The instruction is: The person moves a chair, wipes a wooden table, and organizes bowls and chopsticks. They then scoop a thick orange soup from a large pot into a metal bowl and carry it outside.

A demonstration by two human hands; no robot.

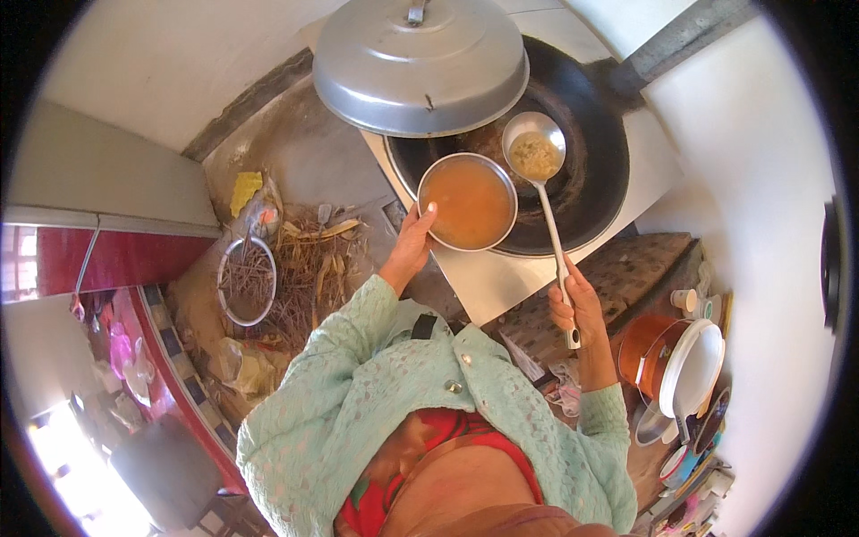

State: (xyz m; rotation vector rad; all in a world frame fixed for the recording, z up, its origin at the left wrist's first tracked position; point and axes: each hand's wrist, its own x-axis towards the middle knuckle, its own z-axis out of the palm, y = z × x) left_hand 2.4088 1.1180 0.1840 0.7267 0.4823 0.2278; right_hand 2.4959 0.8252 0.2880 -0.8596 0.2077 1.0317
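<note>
Now: left hand [410, 243] grips soup bowl [468, 201] | right hand [577, 309] grips ladle [546, 192] | over wok [586, 170] | lid [420, 67] behind.

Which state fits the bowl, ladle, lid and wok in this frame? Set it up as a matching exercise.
Things:
1. bowl
2. ladle
3. lid
4. wok

States:
A. dark, set in the white stove top
B. held at its rim by the left hand, full of orange-brown soup
C. grey metal dome at the top of the picture, covering part of the wok
D. held by its long handle in the right hand, scoop full of pale yellowish food

Pairs: 1-B, 2-D, 3-C, 4-A
</note>
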